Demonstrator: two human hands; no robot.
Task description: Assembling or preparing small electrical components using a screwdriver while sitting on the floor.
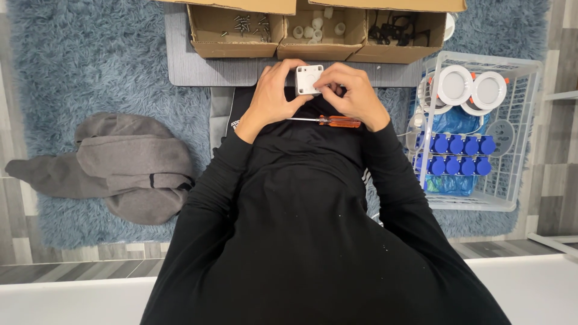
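A small white square box [308, 79] with rounded corners is held up between both hands, above my lap. My left hand [272, 91] grips its left side, fingers curled round the top edge. My right hand [351, 90] pinches its right side, fingertips bent in at the box's edge. An orange-handled screwdriver [330, 121] lies across my lap just below the hands, shaft pointing left, touched by neither hand. My black sleeves fill the lower middle of the view.
Three open cardboard trays stand at the back: screws [245, 25], white plastic caps [315, 30], black parts [394, 30]. A white wire basket [521, 90] at right holds round white fixtures and several blue caps. A grey garment [135, 165] lies on the blue rug at left.
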